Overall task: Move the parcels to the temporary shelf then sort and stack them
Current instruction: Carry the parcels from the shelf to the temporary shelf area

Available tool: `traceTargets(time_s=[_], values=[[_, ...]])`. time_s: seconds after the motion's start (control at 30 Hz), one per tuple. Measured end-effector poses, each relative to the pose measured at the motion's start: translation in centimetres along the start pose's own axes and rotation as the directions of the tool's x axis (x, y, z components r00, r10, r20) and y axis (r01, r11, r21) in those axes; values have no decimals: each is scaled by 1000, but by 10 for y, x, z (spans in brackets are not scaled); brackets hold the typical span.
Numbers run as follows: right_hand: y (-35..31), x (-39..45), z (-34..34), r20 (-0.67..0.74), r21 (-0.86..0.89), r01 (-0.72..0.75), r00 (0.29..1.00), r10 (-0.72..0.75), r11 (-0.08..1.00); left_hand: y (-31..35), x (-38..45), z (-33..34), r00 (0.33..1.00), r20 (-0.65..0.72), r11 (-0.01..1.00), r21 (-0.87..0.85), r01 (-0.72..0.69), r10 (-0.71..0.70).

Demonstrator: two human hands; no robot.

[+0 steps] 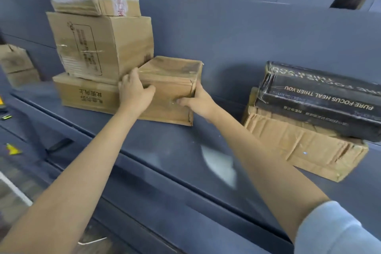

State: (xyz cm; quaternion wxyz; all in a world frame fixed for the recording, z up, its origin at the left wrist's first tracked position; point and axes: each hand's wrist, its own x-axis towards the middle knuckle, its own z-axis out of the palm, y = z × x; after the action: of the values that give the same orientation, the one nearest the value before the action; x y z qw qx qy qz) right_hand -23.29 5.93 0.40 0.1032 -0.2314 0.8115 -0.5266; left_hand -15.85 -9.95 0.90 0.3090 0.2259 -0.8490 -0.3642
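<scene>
Both hands clamp the small brown parcel (171, 88) — left hand (134, 90) gripping its left side, right hand (198, 100) its right. It sits on the grey shelf (175, 150), tight against the stacked boxes (99, 47) towards the left end.

left side: box stack (99, 43) blocks it
middle: held box (171, 88) tight against the stack
right: open shelf (224, 97) gap before black parcel (317, 99)

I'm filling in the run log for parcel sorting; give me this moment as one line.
left hand: grips small brown box | right hand: grips same box | box: on shelf, beside three-box stack
</scene>
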Motion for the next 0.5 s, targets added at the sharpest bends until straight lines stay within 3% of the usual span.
traceTargets(time_s=[0.13,0.27,0.37,0.5], values=[[-4,-11,-9,-153,225,99,986,-65,969,10,-8,-4,985,-84,969,-183,-165,152],[-25,-30,-44,-302,270,266,936,-181,926,50,-7,-13,941,-197,843,-421,-334,274],[-54,-55,-85,-427,242,418,856,-290,876,100,-10,-27,878,-258,675,-564,-476,403],[-82,-95,-158,-573,119,561,713,-406,819,170,-31,-25,708,-336,408,-632,-658,621]])
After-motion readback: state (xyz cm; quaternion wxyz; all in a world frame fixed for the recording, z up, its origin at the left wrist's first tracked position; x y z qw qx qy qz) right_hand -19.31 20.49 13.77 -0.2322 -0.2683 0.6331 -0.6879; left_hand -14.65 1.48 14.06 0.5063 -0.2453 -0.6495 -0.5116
